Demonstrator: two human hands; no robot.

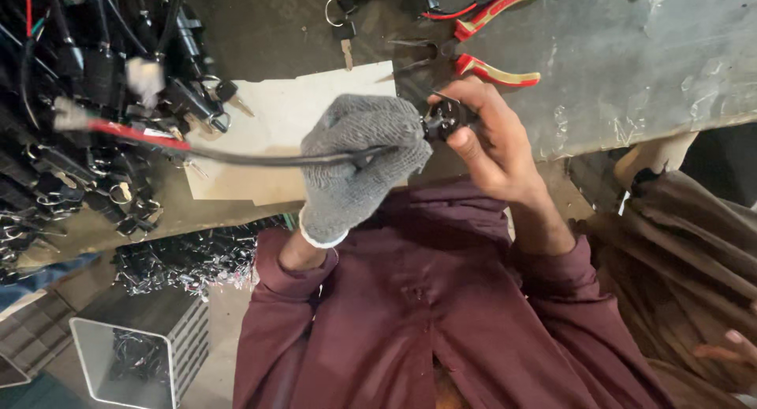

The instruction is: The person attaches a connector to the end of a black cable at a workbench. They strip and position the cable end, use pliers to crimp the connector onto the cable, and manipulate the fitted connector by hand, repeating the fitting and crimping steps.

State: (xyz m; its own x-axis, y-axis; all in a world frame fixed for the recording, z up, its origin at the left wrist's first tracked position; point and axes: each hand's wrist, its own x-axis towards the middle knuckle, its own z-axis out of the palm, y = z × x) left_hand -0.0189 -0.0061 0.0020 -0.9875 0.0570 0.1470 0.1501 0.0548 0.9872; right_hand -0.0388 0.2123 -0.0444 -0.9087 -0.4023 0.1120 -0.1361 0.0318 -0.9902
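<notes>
Black round switch with rubbery cable, both hands gripping: knit-gloved left, bare right

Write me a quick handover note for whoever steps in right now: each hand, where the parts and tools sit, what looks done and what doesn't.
Left hand: in a grey knit glove, closed around a black cable that runs off to the left.
Right hand: bare, pinching the small black part at the cable's end.
Tools: red-and-yellow pliers lie on the bench just beyond the hands, untouched.
Parts: a heap of black cable assemblies with keys lies on the left of the bench; a pale board lies under the hands.
Done: cable and part are in hand, held above the bench.
Left: cannot tell how far the work on the part has got.
</notes>
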